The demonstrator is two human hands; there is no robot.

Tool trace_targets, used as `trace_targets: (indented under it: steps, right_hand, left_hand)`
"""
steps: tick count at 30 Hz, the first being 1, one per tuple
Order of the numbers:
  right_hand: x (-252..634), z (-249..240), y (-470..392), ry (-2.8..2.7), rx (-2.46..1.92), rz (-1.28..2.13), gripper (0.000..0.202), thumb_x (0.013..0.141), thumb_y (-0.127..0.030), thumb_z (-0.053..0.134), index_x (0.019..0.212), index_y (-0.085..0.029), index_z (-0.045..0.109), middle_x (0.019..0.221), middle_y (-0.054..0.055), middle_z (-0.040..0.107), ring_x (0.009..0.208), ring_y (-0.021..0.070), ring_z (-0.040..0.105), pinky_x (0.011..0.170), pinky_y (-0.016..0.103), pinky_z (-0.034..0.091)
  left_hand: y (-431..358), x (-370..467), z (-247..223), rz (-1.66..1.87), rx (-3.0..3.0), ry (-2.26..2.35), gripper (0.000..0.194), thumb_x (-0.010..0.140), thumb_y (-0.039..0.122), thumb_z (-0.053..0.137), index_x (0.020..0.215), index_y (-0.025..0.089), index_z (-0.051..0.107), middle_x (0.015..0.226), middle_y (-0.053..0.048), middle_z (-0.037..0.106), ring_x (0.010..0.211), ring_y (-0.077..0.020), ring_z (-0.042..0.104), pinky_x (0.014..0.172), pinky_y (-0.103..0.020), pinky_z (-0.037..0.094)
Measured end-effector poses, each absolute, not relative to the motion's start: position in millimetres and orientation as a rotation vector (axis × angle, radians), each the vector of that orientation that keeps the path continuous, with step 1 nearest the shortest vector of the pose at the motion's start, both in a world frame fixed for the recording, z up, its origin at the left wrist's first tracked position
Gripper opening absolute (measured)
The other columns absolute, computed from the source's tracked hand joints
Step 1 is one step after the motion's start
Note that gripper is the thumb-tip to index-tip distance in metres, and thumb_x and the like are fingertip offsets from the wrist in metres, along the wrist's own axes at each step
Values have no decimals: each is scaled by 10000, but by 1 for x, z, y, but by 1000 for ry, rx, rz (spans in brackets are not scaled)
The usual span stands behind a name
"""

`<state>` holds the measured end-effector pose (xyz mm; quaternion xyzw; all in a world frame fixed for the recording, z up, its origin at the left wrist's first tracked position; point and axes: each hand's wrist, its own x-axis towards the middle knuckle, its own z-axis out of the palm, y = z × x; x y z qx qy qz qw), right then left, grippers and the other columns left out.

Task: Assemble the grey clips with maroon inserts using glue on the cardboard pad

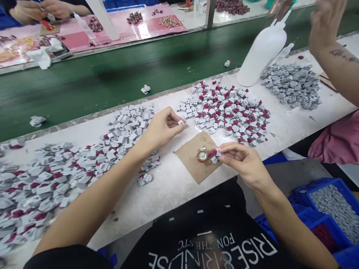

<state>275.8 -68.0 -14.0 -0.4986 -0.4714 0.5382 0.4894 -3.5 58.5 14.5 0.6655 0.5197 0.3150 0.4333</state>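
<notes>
Between the thumb and fingers of my left hand (165,127) is a small grey plastic piece (181,122), held above the white tabletop. My right hand (244,160) pinches a small grey and dark red plastic part (217,152) over the right side of a brown cardboard square (193,164). On that cardboard, just left of the right fingertips, sits a small round container (202,156) with a reddish rim and pale contents. A heap of grey and dark red parts (232,108) lies behind my right hand. Grey pieces (126,123) are piled beside my left forearm.
A green conveyor belt (117,82) runs behind the table, with a few stray pieces on it. A white squeeze bottle (262,54) stands near a grey heap (291,86). At right is another person's raised arm (336,63); blue bins (333,209) sit below.
</notes>
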Motion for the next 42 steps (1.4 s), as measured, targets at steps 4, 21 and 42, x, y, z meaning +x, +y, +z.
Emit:
trace_targets:
  steps: [4,21,42]
  right_hand:
    - [268,-18,-73,-1193,-1187,1269,134,925,-419,986,991,-316,930,1085,58,880,1036,250,858,945,398,743]
    - [255,-12,-81,-1421,-1319,1027,62,1036,-264,821,995,-302,848,1079,59,826,1033,268,773,871,428,622]
    - [259,-3,-63,-1073,-1264,1185,192,917,-379,935,948,-307,759,1001,23,778,931,238,752,838,400,663]
  left_hand:
    - [26,2,24,856,1539,1294,256,859,244,871,905,243,619,1071,-91,847,892,-217,797,788,-364,636]
    - [-7,-1,18,633,1194,1129,303,874,285,902,1145,224,780,952,-85,857,895,-264,851,897,-439,717]
    - [-4,14,20,702,1245,1055,217,913,302,903,1093,224,810,1030,-78,883,941,-252,848,932,-418,705]
